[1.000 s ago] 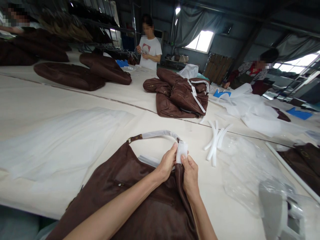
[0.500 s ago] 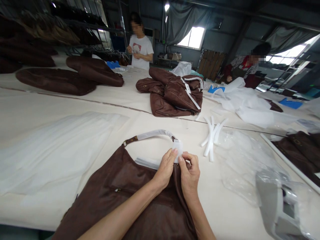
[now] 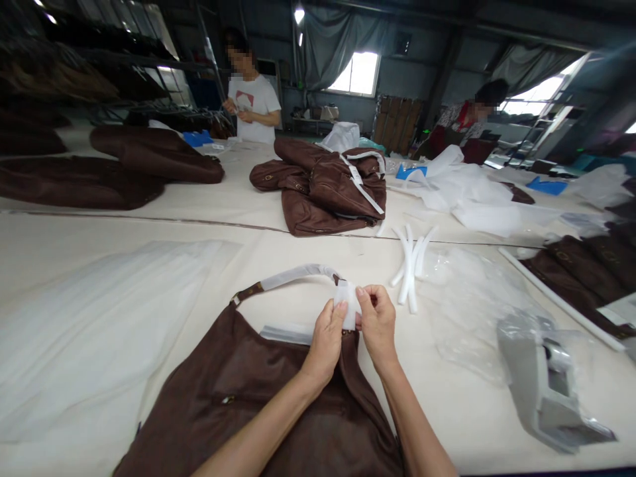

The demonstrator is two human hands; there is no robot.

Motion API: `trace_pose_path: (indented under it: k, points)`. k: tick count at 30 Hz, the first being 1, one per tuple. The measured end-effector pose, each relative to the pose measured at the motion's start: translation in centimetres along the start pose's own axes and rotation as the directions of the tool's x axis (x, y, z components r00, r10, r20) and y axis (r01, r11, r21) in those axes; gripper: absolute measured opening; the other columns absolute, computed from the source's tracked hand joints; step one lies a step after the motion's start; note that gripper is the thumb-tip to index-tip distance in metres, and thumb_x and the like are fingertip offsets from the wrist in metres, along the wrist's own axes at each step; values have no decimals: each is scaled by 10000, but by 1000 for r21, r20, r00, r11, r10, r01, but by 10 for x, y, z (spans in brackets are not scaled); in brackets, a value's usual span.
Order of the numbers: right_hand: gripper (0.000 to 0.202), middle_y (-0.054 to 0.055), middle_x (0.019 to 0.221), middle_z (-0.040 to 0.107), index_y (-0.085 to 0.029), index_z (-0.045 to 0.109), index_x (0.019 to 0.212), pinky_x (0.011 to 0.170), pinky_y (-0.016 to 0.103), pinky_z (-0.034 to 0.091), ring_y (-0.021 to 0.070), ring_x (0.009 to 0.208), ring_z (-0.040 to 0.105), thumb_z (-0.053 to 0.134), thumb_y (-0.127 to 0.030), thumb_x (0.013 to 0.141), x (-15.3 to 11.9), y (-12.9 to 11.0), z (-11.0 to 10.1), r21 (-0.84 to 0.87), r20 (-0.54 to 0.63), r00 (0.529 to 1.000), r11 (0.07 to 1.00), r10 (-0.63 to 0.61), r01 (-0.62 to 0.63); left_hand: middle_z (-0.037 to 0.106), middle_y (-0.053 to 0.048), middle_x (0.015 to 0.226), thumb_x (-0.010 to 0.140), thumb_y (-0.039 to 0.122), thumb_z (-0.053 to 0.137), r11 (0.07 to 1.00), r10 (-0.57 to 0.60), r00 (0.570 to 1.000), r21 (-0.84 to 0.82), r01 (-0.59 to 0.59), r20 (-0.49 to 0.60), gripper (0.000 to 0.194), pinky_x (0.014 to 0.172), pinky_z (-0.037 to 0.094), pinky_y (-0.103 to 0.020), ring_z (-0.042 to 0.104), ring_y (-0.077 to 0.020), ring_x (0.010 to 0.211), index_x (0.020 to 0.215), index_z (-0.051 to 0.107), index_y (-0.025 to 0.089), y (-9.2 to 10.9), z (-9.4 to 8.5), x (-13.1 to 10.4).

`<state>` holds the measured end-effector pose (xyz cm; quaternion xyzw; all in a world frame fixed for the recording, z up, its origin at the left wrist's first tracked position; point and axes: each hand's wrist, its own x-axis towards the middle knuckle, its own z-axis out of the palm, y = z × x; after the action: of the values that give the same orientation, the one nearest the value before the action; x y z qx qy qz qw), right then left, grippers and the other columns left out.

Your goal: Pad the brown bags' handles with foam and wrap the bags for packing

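A brown leather handbag [image 3: 268, 391] lies before me, its strap arched away from me and partly covered in white wrapping [image 3: 298, 271]. At the strap's right end sits a white foam sheet [image 3: 346, 298], folded around the strap near its metal fitting. My left hand [image 3: 325, 341] is closed, its thumb pressing the sheet from the left. On the other side, my right hand [image 3: 377, 318] pinches the sheet's right edge between thumb and fingers. A greyish-white strip [image 3: 285, 333] shows in the bag's opening.
Several white foam rods [image 3: 411, 265] lie right of the strap. Clear plastic bags [image 3: 472, 311] and a grey tape dispenser [image 3: 541, 377] are at the right. White sheets [image 3: 99, 324] spread at left; brown bags [image 3: 332, 185] lie beyond. Two people [image 3: 256, 99] stand across the table.
My right hand has shifted up along the sheet's right edge, and the sheet appears spread wider. My left hand keeps its hold. The view has turned slightly right.
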<state>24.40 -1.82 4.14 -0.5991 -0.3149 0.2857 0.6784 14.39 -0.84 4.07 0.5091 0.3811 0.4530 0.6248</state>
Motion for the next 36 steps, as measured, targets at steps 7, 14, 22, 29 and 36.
trace_pose_path:
  k: [7, 14, 22, 29, 36]
  points:
    - [416, -9, 683, 567, -203, 586, 705, 713, 290, 430, 153, 708, 531, 562, -582, 875, -20, 11, -18, 56, 91, 996, 998, 23, -28, 627, -14, 749, 851, 612, 577, 997, -34, 999, 68, 35, -12, 426, 716, 465, -277, 588, -191, 738, 775, 555, 194, -2, -9, 5]
    - [437, 56, 939, 657, -185, 670, 1037, 740, 287, 474, 182, 874, 592, 636, -579, 851, -60, 2, -65, 367, 158, 954, 882, 255, -296, 521, 38, 633, 878, 535, 537, 953, -9, 964, 294, -72, 265, 351, 633, 423, -259, 495, -164, 616, 720, 510, 223, 0, 27, 7]
    - [271, 25, 796, 644, -165, 714, 882, 569, 242, 407, 110, 593, 485, 756, -409, 772, -42, -11, -91, 547, 141, 958, 787, 249, -285, 554, 13, 642, 907, 500, 485, 926, -53, 872, 350, -140, 487, 307, 628, 439, -286, 539, -205, 653, 770, 544, 232, -10, 56, 3]
    - [356, -43, 502, 503, -166, 606, 648, 417, 224, 266, 77, 420, 360, 831, -441, 617, -35, -4, -69, 624, -13, 943, 740, 331, -252, 614, -2, 716, 892, 565, 506, 919, -136, 867, 389, -70, 480, 364, 705, 478, -291, 577, -215, 705, 882, 592, 211, -7, 41, 0]
    - [392, -35, 569, 530, -161, 597, 683, 471, 212, 293, 78, 498, 395, 822, -476, 618, -34, -1, -67, 633, -89, 942, 748, 324, -198, 699, -34, 1015, 819, 601, 614, 916, -248, 843, 399, 44, 478, 460, 906, 460, -287, 623, -245, 972, 1043, 615, 198, -7, 32, -2]
